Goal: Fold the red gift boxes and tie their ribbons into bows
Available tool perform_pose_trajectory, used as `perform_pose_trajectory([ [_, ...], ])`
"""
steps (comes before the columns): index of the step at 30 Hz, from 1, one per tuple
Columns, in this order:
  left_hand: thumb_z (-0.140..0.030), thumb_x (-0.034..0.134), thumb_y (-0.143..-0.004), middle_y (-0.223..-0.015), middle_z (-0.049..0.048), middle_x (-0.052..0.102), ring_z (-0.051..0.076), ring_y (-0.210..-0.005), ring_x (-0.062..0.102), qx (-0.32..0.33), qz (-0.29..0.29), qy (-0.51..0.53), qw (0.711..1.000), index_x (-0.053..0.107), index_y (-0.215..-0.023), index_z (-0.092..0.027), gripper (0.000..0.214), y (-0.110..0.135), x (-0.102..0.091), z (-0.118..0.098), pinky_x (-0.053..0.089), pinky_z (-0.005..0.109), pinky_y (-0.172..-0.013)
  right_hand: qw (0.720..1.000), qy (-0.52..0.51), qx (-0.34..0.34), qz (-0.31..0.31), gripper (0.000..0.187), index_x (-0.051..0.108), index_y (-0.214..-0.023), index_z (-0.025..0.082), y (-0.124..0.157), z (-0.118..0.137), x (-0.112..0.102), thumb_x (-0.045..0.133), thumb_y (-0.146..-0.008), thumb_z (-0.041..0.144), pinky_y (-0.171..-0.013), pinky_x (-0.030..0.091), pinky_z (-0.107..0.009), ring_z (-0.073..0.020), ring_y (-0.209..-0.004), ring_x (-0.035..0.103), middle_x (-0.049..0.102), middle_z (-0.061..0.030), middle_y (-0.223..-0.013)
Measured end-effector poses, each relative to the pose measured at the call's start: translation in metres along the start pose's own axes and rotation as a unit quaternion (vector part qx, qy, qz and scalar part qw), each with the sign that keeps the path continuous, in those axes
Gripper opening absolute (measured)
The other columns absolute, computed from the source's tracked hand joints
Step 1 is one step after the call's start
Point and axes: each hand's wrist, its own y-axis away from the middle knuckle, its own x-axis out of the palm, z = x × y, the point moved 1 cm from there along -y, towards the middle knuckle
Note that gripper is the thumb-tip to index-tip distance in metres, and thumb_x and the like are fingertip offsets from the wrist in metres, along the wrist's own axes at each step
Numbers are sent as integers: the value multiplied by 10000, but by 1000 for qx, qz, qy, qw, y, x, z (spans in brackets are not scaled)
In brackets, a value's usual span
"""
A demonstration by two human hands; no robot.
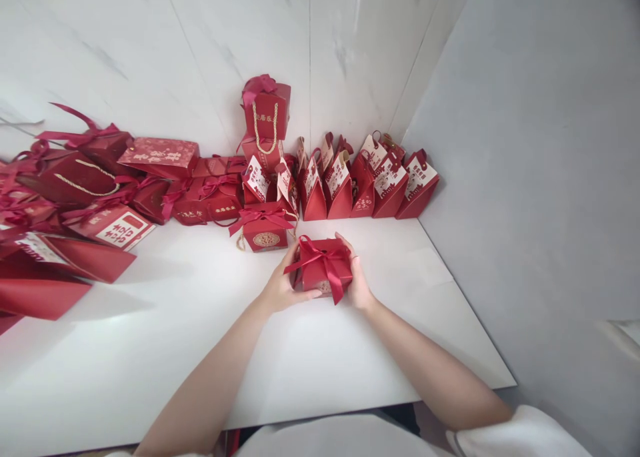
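Both hands grasp a red gift box (311, 276), one at each end, with its body filling the space between the two sets of fingers. The left hand (281, 287) has its thumb laid along the lower edge of the side nearest the person, while its other fingers curl round the left end, partly hidden by the box. The right hand (359, 282) lies flat along the right end, a fingertip reaching up to the far right top corner. A ribbon bow (325, 260) sits on top between the hands, one tail hanging down the near side and another pointing left over the left fingers.

The box is over the right half of the worktop (310, 350), well in from the near edge and the right edge. Whether its base touches the surface cannot be told.

Just beyond the left fingers stands a box with a round gold emblem (267, 239). Farther back, tapered boxes (340, 194) with pale tags line the far edge toward the far right corner. A rope-handled box (275, 114) tops a stack left of them, and a pile of red boxes (75, 177) spreads along the left side.
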Motion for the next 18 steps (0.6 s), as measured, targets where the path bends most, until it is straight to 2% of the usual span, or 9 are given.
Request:
perform_pose_trajectory([
  [2, -412, 833, -675, -1446, 193, 504, 373, -1299, 527, -17, 1, 37, 999, 298, -1524, -212, 1023, 0, 0, 5, 469, 524, -1051, 999, 39, -18, 34, 807, 214, -1537, 204, 0, 4, -2, 230, -930, 737, -1128, 388, -489, -274, -1394, 436, 404, -133, -1536],
  [4, -473, 767, -741, -1415, 184, 541, 368, -1273, 550, -36, -8, 71, 997, 363, -1486, -197, 892, 0, -1, 9, 481, 515, -1038, 996, 72, -18, 46, 908, 190, -1550, 220, 1, 7, -3, 386, -865, 782, -1165, 341, -471, -277, -1447, 351, 327, -120, -1582],
  [6, -540, 709, -779, -1393, 178, 565, 370, -1267, 553, -46, -14, 88, 995, 425, -1446, -183, 808, 0, -3, 10, 471, 512, -1047, 998, 54, -4, 43, 924, 182, -1551, 234, 1, 8, -3, 533, -846, 716, -1165, 344, -469, -276, -1439, 365, 338, -122, -1575],
  [8, -589, 683, -785, -1429, 176, 532, 376, -1306, 516, -46, -9, 108, 993, 413, -1459, -191, 829, 0, -4, 9, 448, 510, -1071, 1000, 1, 20, 23, 887, 194, -1544, 232, 0, 8, -2, 592, -858, 633, -1134, 388, -482, -278, -1384, 449, 417, -134, -1524],
  [10, -613, 705, -753, -1514, 166, 435, 387, -1369, 443, -46, 12, 141, 989, 328, -1511, -228, 930, 0, -1, 5, 430, 515, -1089, 997, -50, 56, -12, 822, 256, -1518, 209, -2, 8, -2, 590, -874, 596, -1091, 434, -501, -293, -1307, 530, 499, -145, -1455],
  [13, -607, 720, -746, -1591, 136, 311, 388, -1441, 328, -53, 41, 190, 979, 229, -1548, -281, 995, -2, 7, 0, 385, 517, -1129, 989, -93, 107, -53, 658, 417, -1427, 187, -6, 8, -1, 534, -911, 578, -1067, 452, -519, -317, -1256, 566, 563, -131, -1398],
  [16, -577, 692, -793, -1578, 129, 339, 371, -1464, 282, -70, 20, 210, 975, 331, -1508, -261, 862, -5, 12, 2, 330, 488, -1167, 982, -117, 139, -61, 574, 509, -1359, 205, -9, 8, -1, 452, -944, 598, -1089, 431, -518, -324, -1297, 530, 589, -95, -1381],
  [18, -532, 702, -803, -1545, 124, 399, 359, -1451, 314, -90, -35, 227, 969, 415, -1451, -254, 761, -7, 12, 8, 344, 478, -1155, 983, -111, 141, -28, 592, 498, -1384, 235, -11, 9, -2, 418, -947, 626, -1126, 394, -511, -309, -1358, 469, 556, -66, -1423],
])
